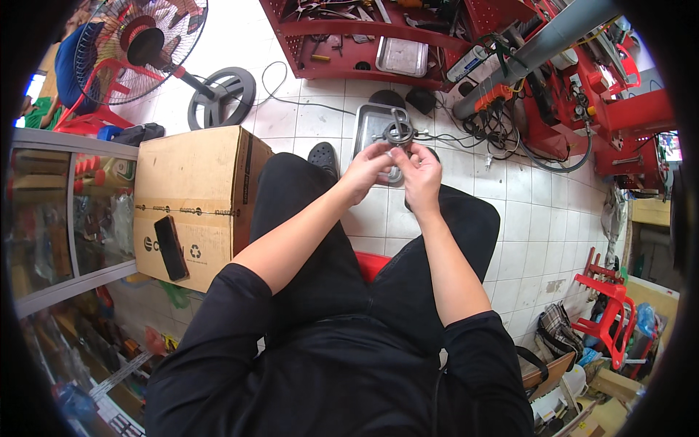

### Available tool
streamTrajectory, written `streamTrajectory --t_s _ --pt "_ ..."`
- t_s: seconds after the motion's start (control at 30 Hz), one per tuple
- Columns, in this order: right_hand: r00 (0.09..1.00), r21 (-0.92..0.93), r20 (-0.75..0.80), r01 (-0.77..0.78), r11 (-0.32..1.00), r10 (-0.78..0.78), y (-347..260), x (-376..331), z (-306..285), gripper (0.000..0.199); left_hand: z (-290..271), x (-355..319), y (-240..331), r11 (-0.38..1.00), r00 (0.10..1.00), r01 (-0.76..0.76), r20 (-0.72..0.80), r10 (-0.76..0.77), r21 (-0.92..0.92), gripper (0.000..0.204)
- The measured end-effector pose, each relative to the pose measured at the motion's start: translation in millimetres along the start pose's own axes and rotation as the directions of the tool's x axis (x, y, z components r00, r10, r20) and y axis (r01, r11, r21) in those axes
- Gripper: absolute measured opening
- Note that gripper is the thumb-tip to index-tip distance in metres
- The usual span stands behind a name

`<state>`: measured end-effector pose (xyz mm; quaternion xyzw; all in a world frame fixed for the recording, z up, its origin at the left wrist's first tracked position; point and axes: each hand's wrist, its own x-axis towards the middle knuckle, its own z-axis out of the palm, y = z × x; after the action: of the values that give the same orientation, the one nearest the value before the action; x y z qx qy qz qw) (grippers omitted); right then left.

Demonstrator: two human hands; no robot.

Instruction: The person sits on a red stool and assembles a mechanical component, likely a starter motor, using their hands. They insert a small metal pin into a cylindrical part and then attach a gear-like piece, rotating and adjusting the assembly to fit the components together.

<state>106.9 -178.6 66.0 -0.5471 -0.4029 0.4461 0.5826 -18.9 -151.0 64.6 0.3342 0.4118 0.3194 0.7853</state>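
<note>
Both hands meet above the person's knees, over the tiled floor (524, 218). The left hand (362, 171) and the right hand (417, 169) each pinch a small round metal part (399, 132) with prongs, fingers closed on it. A metal tray (371, 124) lies beneath, and a cardboard box (196, 189) carrying a phone (170, 247) stands to the left.

1. My left hand (368, 169) and right hand (416, 169) meet above my knees, fingertips pinching a small round metal part with arms sticking out (399, 132).
2. Below that part, a metal tray (368, 124) sits on the white tiled floor (524, 218).
3. At my left stands a cardboard box (193, 197) with a black phone (170, 247) lying on top.
4. A standing fan (138, 44) is beyond the box.
5. A red tool shelf (364, 33) holds another metal tray (402, 57).
</note>
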Motion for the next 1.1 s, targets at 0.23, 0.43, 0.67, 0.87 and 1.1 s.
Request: streamTrajectory --t_s 0.23,0.43,0.67,0.87,1.1 --pt "0.998 0.054 0.062 -0.025 0.998 0.021 -13 -7 3 0.020 10 -12 14 0.855 0.986 0.154 0.130 -0.103 -0.495 0.036" --pt "0.987 0.104 0.150 -0.076 0.992 0.060 -20 -9 10 0.016 9 -13 13 0.878 0.998 0.044 0.067 -0.013 -0.476 0.029" --pt "0.993 -0.272 0.109 0.081 0.959 -0.053 -24 -13 10 0.024 0 -7 15 0.926 0.997 -0.052 0.026 0.067 -0.373 0.024" --pt "0.980 -0.470 0.108 0.197 0.860 -0.166 -27 -10 -21 0.033 -4 -3 12 0.931 0.998 -0.056 0.007 0.063 -0.361 0.019" --pt "0.999 -0.344 0.050 0.027 0.939 -0.011 -16 8 -39 0.033 -7 0 13 0.972 0.998 -0.050 0.016 0.055 -0.229 0.013"
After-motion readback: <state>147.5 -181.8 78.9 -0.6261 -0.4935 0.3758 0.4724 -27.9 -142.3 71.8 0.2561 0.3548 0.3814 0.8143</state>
